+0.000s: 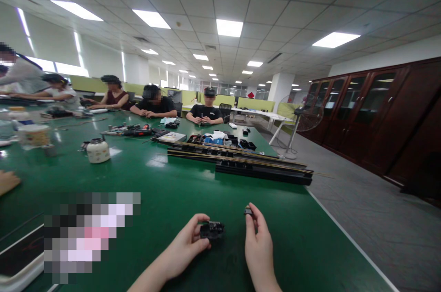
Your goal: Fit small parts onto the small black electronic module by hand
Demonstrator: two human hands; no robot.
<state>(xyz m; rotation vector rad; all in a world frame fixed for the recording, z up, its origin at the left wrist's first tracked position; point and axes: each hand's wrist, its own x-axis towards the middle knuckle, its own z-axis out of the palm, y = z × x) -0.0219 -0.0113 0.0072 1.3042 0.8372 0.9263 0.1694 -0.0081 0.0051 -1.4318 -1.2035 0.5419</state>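
My left hand [188,244] pinches a small black plastic part [212,229] just above the green table [179,191]. My right hand [257,241] is a little to the right of it. Its thumb and fingertips are closed on a tiny dark piece [247,211], held apart from the black part.
Long black rails [241,163] lie across the table ahead. A white jar [98,150], tools and small boxes sit further back. A phone [20,260] lies at the near left. Several people sit along the far side, and another person's hand [7,181] rests at the left edge. A fan [303,120] stands on the floor to the right.
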